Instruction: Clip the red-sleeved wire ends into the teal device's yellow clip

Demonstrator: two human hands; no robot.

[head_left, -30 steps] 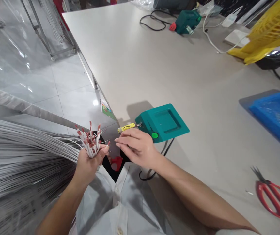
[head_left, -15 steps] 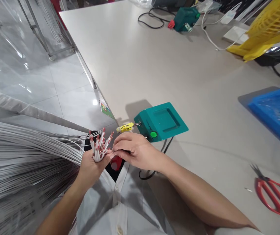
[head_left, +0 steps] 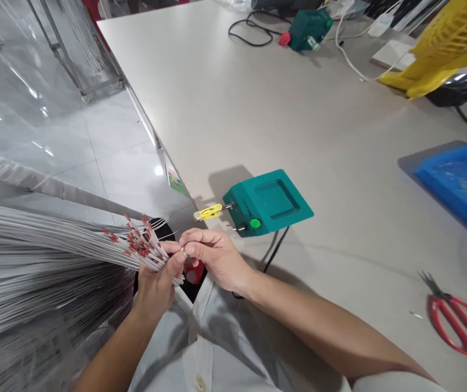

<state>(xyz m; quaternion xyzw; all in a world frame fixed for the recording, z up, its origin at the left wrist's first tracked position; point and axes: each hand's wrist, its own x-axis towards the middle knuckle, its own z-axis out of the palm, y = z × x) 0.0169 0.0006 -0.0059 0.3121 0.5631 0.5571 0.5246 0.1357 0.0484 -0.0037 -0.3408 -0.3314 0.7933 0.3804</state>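
Observation:
My left hand (head_left: 158, 280) is wrapped round a bundle of white wires with red-brown tips (head_left: 141, 245). The tips fan out up and to the left above my thumb. The fingertips of my right hand (head_left: 213, 256) are pinched together against my left fingertips, at a small pale piece that looks like a wire end. Just beyond the hands, at the table's edge, sits a green device (head_left: 270, 201) with a round bright green button and two metal pins. A yellow tag (head_left: 208, 212) is on its upper pin.
Long white wires (head_left: 45, 261) spread over the left side. Red-handled scissors (head_left: 452, 316) lie at the right, below a blue tray (head_left: 462, 190). Further back are a second green device (head_left: 309, 30) and a yellow plastic stand (head_left: 446, 49).
The wire tips have tilted left and fanned out as my left hand turned. My right hand has moved slightly down and left, away from the green device, uncovering its lower pin.

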